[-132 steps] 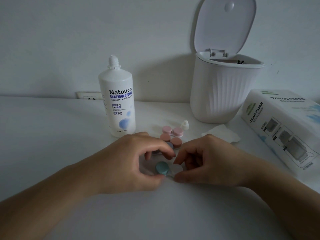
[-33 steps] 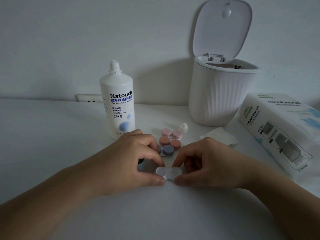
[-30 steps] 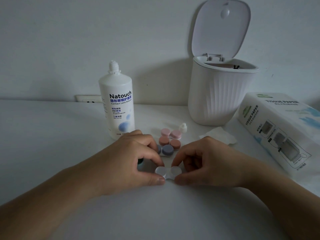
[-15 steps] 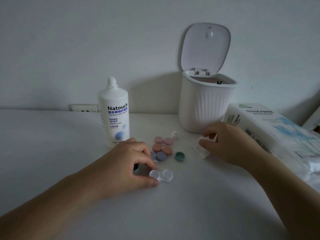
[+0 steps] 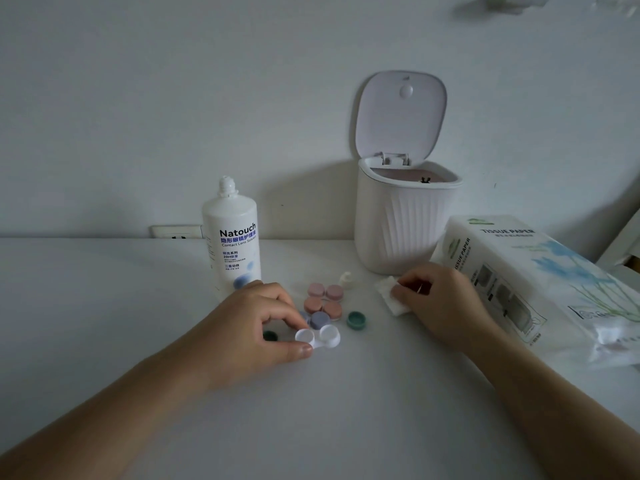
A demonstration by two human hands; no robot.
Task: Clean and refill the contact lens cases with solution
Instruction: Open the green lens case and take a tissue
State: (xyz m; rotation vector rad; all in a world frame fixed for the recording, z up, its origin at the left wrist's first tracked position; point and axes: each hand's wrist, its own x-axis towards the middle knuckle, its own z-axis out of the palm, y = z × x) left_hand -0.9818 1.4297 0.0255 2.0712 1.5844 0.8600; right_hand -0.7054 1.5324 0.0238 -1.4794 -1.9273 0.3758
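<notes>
Your left hand (image 5: pixel 256 327) pinches the uncapped white plastic lens case (image 5: pixel 318 336) on the white counter (image 5: pixel 104 323), both teal caps off; your right hand (image 5: pixel 438 303) grips a folded white tissue (image 5: pixel 389 295). Wiping comes next, refilling from the white solution bottle (image 5: pixel 234 244) remains, and three pastel cases wait.

- White worktop (image 5: pixel 104 323), running back to the wall.
- Solution bottle (image 5: pixel 231 237) upright at the rear, uncapped; its small cap (image 5: pixel 346 280) lies near.
- Bin (image 5: pixel 403 220), lid raised.
- Tissue pack (image 5: pixel 540 285) lying on the right.
- Open white lens case (image 5: pixel 320 336), closed pink cases (image 5: pixel 323 301), purple case (image 5: pixel 319 319).
- Green cap (image 5: pixel 356 320); dark cap (image 5: pixel 270 336).
- Cotton pad (image 5: pixel 389 297).
</notes>
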